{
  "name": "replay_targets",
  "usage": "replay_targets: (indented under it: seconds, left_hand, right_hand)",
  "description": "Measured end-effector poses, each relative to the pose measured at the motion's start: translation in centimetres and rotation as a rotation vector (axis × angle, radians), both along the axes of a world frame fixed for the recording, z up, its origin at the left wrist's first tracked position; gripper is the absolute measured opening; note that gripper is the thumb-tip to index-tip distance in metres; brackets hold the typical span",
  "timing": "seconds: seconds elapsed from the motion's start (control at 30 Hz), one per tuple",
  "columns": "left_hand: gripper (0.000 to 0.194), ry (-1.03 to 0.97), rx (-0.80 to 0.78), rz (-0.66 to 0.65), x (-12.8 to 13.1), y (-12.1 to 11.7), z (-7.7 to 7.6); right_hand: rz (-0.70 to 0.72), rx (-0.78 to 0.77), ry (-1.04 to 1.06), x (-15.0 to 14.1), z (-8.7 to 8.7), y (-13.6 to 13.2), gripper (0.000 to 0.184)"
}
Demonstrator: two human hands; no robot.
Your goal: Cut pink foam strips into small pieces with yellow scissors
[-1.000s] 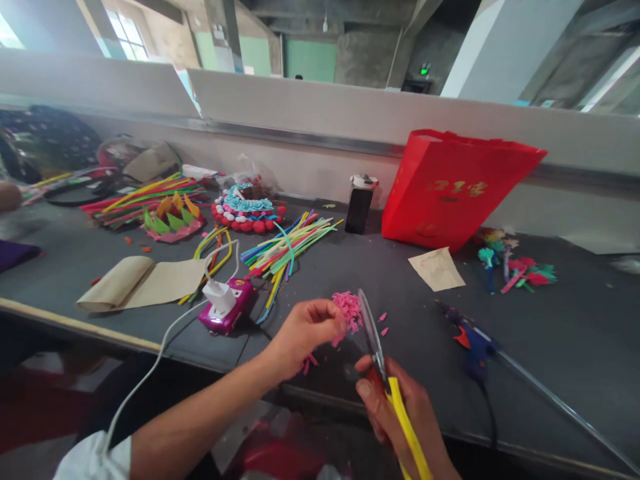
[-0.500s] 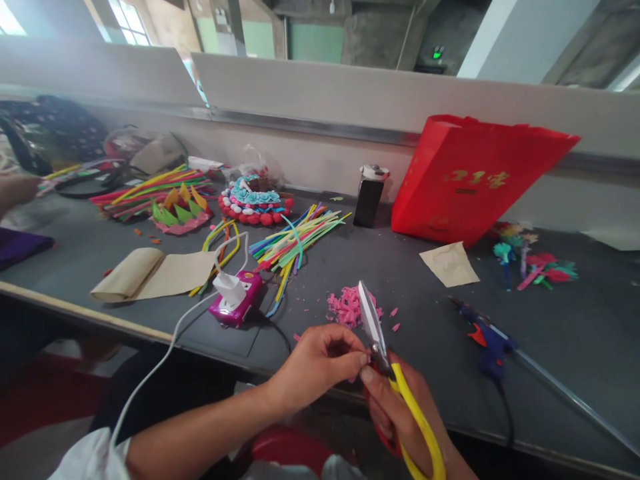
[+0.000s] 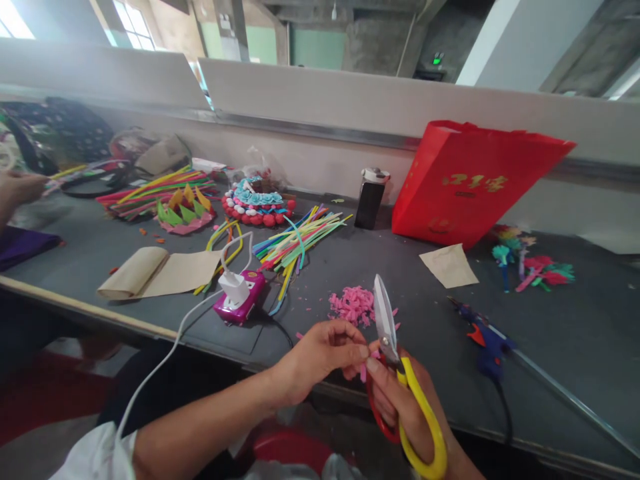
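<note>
My left hand (image 3: pixel 325 353) is closed, thumb and fingers pinching a small pink strip (image 3: pixel 363 371) near the table's front edge. The scissors (image 3: pixel 385 313) are in my right hand (image 3: pixel 407 400), blades pointing up and away, one handle yellow and the other red. My right thumb and a finger also meet at the pink strip, so both hands touch there. Just beyond the hands lies a heap of pink snippets (image 3: pixel 351 305), partly behind the scissor blades. How much of the strip is inside my fingers is hidden.
A glue gun (image 3: pixel 487 343) with a glue stick lies right. Behind are a red bag (image 3: pixel 465 187), a bottle (image 3: pixel 371 198) and coloured strips (image 3: pixel 300 240). A purple power socket (image 3: pixel 243 300) with a white cable stands left. Another person's hand (image 3: pixel 20 190) is far left.
The scissors have shifted slightly right and tilted, uncovering more of the pink heap. More of the pink strip and the red handle show now. The other person's hand has moved.
</note>
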State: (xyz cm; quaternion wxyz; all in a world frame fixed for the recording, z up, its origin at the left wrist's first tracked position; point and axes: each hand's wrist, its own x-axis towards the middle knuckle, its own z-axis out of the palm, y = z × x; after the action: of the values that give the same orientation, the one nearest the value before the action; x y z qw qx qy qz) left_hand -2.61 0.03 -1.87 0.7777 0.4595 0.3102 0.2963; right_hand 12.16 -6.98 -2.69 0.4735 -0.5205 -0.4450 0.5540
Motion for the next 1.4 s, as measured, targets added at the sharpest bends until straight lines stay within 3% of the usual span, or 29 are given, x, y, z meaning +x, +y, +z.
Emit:
replay_targets:
  seconds: [0.2, 0.6, 0.93, 1.13, 1.4]
  left_hand:
    - [0.034, 0.113, 0.037, -0.058, -0.3, 0.2, 1.5]
    - [0.031, 0.177, -0.013, -0.087, -0.3, 0.1, 1.2]
    - [0.027, 0.110, -0.137, -0.145, -0.5, 0.2, 0.6]
    - [0.028, 0.180, -0.041, -0.064, -0.4, 0.1, 0.6]
    - [0.014, 0.222, 0.073, 0.019, -0.1, -0.6, 0.7]
  right_hand:
    - [-0.064, 0.042, -0.047, 0.5, 0.0, 0.5, 0.034]
    - [-0.044, 0.070, -0.126, 0.4, 0.0, 0.5, 0.032]
    - [-0.078, 0.199, -0.546, 0.6, 0.7, 0.4, 0.026]
    - [-0.103, 0.309, -0.617, 0.4, 0.9, 0.2, 0.020]
    - [-0.135, 0.218, -0.543, -0.1, 0.7, -0.2, 0.026]
